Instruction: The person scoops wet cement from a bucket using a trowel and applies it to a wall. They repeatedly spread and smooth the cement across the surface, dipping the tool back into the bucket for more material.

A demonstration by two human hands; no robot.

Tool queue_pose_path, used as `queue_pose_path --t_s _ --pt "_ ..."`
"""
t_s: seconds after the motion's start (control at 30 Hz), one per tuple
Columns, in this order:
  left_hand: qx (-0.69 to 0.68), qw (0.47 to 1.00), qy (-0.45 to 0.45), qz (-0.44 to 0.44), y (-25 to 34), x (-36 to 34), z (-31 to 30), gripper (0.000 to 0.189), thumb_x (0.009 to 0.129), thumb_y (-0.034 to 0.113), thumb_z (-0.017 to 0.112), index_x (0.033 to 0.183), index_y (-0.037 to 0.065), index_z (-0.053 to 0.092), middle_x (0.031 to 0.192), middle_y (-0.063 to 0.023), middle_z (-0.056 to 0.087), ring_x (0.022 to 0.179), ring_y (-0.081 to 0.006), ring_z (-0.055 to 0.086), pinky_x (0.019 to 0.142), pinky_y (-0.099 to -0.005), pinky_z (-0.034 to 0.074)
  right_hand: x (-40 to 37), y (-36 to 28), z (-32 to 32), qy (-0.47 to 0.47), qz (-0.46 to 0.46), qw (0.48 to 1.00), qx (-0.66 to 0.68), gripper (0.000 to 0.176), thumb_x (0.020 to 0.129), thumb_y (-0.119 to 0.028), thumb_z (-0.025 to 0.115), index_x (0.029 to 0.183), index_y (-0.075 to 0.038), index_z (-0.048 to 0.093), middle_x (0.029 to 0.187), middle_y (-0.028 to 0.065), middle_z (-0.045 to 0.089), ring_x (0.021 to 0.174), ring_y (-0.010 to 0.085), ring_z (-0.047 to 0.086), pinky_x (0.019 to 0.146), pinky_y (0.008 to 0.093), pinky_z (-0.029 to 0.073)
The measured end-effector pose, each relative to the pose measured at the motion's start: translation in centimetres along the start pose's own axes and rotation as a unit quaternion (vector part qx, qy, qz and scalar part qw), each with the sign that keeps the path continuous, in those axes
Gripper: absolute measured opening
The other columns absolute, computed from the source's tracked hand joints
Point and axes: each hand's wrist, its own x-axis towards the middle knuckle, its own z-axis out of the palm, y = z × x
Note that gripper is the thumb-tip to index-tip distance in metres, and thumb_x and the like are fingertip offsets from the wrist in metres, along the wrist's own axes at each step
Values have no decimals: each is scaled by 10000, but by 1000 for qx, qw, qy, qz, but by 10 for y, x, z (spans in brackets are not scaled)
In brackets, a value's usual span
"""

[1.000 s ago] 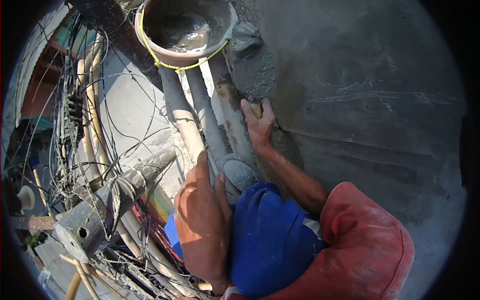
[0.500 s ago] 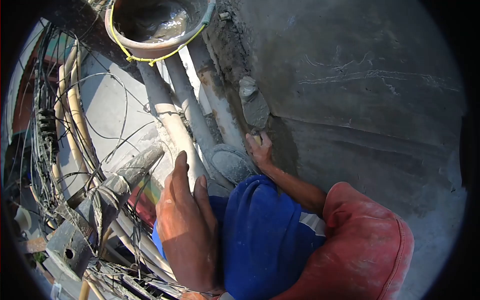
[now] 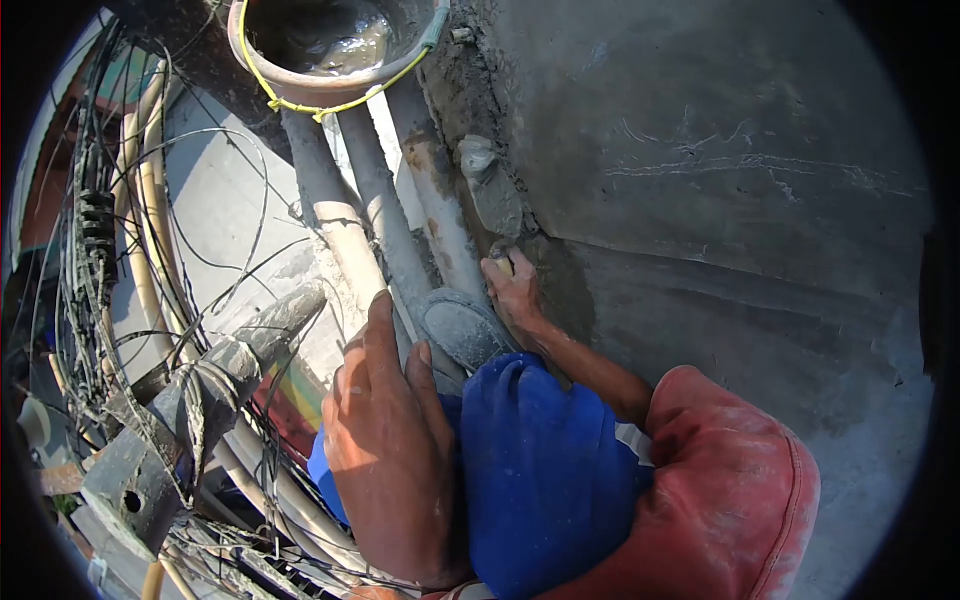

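Observation:
My right hand is closed around the handle of a trowel, low against the base of the wall. Grey mortar lies on the trowel's blade, with a lump near its far end. The blade is beside a vertical strip of rough mortar, between the pipes and the wall. Closer to the camera, my left hand hangs over my blue-clad leg, fingers stretched out and nothing visible in them. Its fingertips appear in front of a pale pipe.
A bucket of wet mortar with a yellow cord stands at the top. Several pipes run below it, with a round grey cap nearby. Tangled cables and a mortar-crusted beam fill the left. A grey plastered wall spans the right.
The trowel has shifted slightly left and its blade is turned more edge-on. My right hand has moved a little up and left with it. My left hand has drifted slightly right.

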Motion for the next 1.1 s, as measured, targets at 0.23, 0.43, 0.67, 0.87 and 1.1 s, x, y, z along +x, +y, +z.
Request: queue_pose_path --t_s 0.23,0.43,0.67,0.87,1.1 --pt "63 998 4 -3 6 -1 -5 347 933 115 475 1273 52 486 1100 -193 616 967 -361 615 817 -433 477 33 8 10 -51 131 985 99 169 821 -199 635 881 -79 532 635 8 521 462 97 494 393 254 400" --pt "62 998 -3 -19 25 4 -10 341 932 103 471 1267 49 487 1092 -200 615 946 -366 621 802 -431 482 68 -5 3 -68 257 937 226 123 831 -180 616 865 -119 514 634 9 511 456 118 487 388 263 410" --pt "70 997 13 -26 2 -3 0 328 927 83 468 1251 47 497 1070 -212 613 905 -371 628 771 -434 484 36 -11 -1 -40 234 948 213 149 858 -221 603 906 -131 495 647 8 501 468 120 488 390 259 393" --pt "42 998 21 -32 0 -6 3 321 924 75 472 1242 48 505 1036 -213 616 897 -368 628 764 -435 477 18 -8 4 -54 157 974 153 181 875 -238 583 880 -95 471 639 12 492 432 109 481 368 253 391" --pt "62 997 5 -36 28 -4 -13 314 924 74 470 1234 45 514 1041 -213 619 925 -362 625 774 -426 480 77 -9 15 -105 154 977 104 188 869 -247 602 889 -91 498 703 24 509 482 123 514 408 272 434"
